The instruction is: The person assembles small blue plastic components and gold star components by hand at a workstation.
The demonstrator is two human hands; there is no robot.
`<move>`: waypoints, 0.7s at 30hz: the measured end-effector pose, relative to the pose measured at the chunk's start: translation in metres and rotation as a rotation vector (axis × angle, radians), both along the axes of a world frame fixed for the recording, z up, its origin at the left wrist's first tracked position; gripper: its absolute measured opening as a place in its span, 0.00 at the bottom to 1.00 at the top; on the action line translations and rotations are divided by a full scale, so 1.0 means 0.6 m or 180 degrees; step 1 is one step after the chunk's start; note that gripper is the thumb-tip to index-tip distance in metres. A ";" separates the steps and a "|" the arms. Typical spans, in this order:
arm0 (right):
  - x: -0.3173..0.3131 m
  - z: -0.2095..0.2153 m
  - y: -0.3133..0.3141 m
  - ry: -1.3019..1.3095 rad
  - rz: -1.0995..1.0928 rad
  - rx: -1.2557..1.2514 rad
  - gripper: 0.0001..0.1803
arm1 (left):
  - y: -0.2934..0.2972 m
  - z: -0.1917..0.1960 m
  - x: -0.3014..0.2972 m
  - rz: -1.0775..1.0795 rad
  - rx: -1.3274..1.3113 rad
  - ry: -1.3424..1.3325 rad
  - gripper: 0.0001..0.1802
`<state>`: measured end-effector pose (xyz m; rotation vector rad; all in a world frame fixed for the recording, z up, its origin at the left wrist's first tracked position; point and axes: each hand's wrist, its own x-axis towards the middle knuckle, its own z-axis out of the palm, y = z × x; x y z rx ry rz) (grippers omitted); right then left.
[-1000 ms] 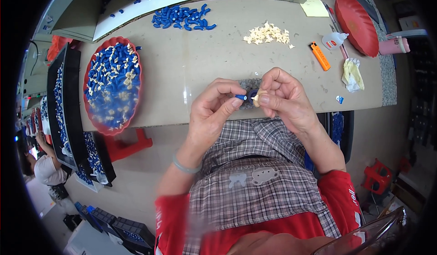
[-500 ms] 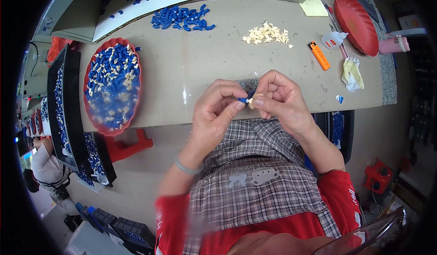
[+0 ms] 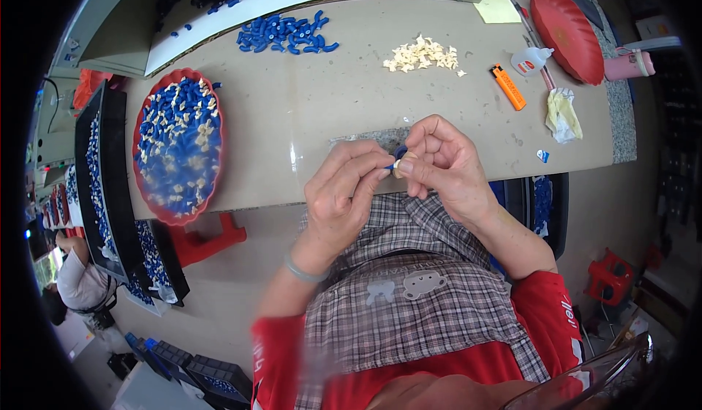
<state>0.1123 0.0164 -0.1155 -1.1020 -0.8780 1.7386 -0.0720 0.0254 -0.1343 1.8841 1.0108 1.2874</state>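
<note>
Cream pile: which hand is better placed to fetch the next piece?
Right, probably: the right hand is nearer the cream pile, below it in view; the left hand sits farther left. Left holds a blue piece, right a cream one.

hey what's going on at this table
The person's left hand pinches a small blue piece, and the right hand a small cream-coloured piece; the two seem to touch. Beyond them lie a loose pile of curved blue pieces and another of cream-coloured shapes. A scalloped red tray at left holds both kinds.
</note>
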 end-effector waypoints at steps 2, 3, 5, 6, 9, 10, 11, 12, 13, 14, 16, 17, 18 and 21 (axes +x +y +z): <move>-0.004 0.004 -0.001 0.0002 -0.0020 -0.0086 0.11 | -0.002 0.003 0.001 -0.0014 0.0014 -0.0005 0.11; -0.005 0.005 -0.001 -0.0027 -0.0057 -0.0058 0.11 | -0.004 0.004 -0.001 0.0032 -0.0091 0.0018 0.11; -0.006 0.002 0.001 -0.0037 0.0033 -0.0066 0.11 | -0.003 0.007 -0.002 0.0046 -0.0166 0.0014 0.11; -0.005 0.002 0.003 -0.0060 0.0004 -0.0042 0.11 | -0.002 0.009 -0.004 0.0045 -0.0186 0.0038 0.11; 0.005 0.003 0.010 0.0023 0.0141 -0.0021 0.07 | 0.007 0.023 -0.025 0.0201 -0.0006 0.0305 0.10; 0.017 0.004 0.018 -0.0693 0.0077 0.0243 0.06 | 0.011 0.029 -0.040 0.0378 0.0175 0.0568 0.09; 0.032 0.003 0.027 -0.1406 0.0011 0.0502 0.05 | 0.017 0.029 -0.066 0.0671 0.0351 0.0716 0.09; 0.048 -0.001 0.039 -0.1399 0.0028 0.0513 0.05 | 0.022 0.032 -0.100 0.0991 0.0524 0.0876 0.09; 0.071 -0.011 0.053 -0.2263 -0.0216 0.0966 0.05 | 0.026 0.038 -0.129 0.1378 0.0680 0.1054 0.09; 0.089 -0.020 0.066 -0.3108 -0.0456 0.1423 0.05 | 0.029 0.046 -0.160 0.1780 0.0833 0.1245 0.09; 0.118 -0.036 0.082 -0.3390 -0.0552 0.1544 0.06 | 0.039 0.055 -0.222 0.2404 0.1189 0.1950 0.10; 0.124 -0.040 0.091 -0.3664 -0.0638 0.1661 0.07 | 0.042 0.057 -0.243 0.2422 0.1194 0.1964 0.10; 0.125 -0.044 0.099 -0.3651 -0.0634 0.1672 0.07 | 0.044 0.057 -0.258 0.2550 0.1127 0.2096 0.11; 0.123 -0.051 0.118 -0.4017 -0.0643 0.2108 0.07 | 0.053 0.062 -0.256 0.2747 0.1170 0.2576 0.13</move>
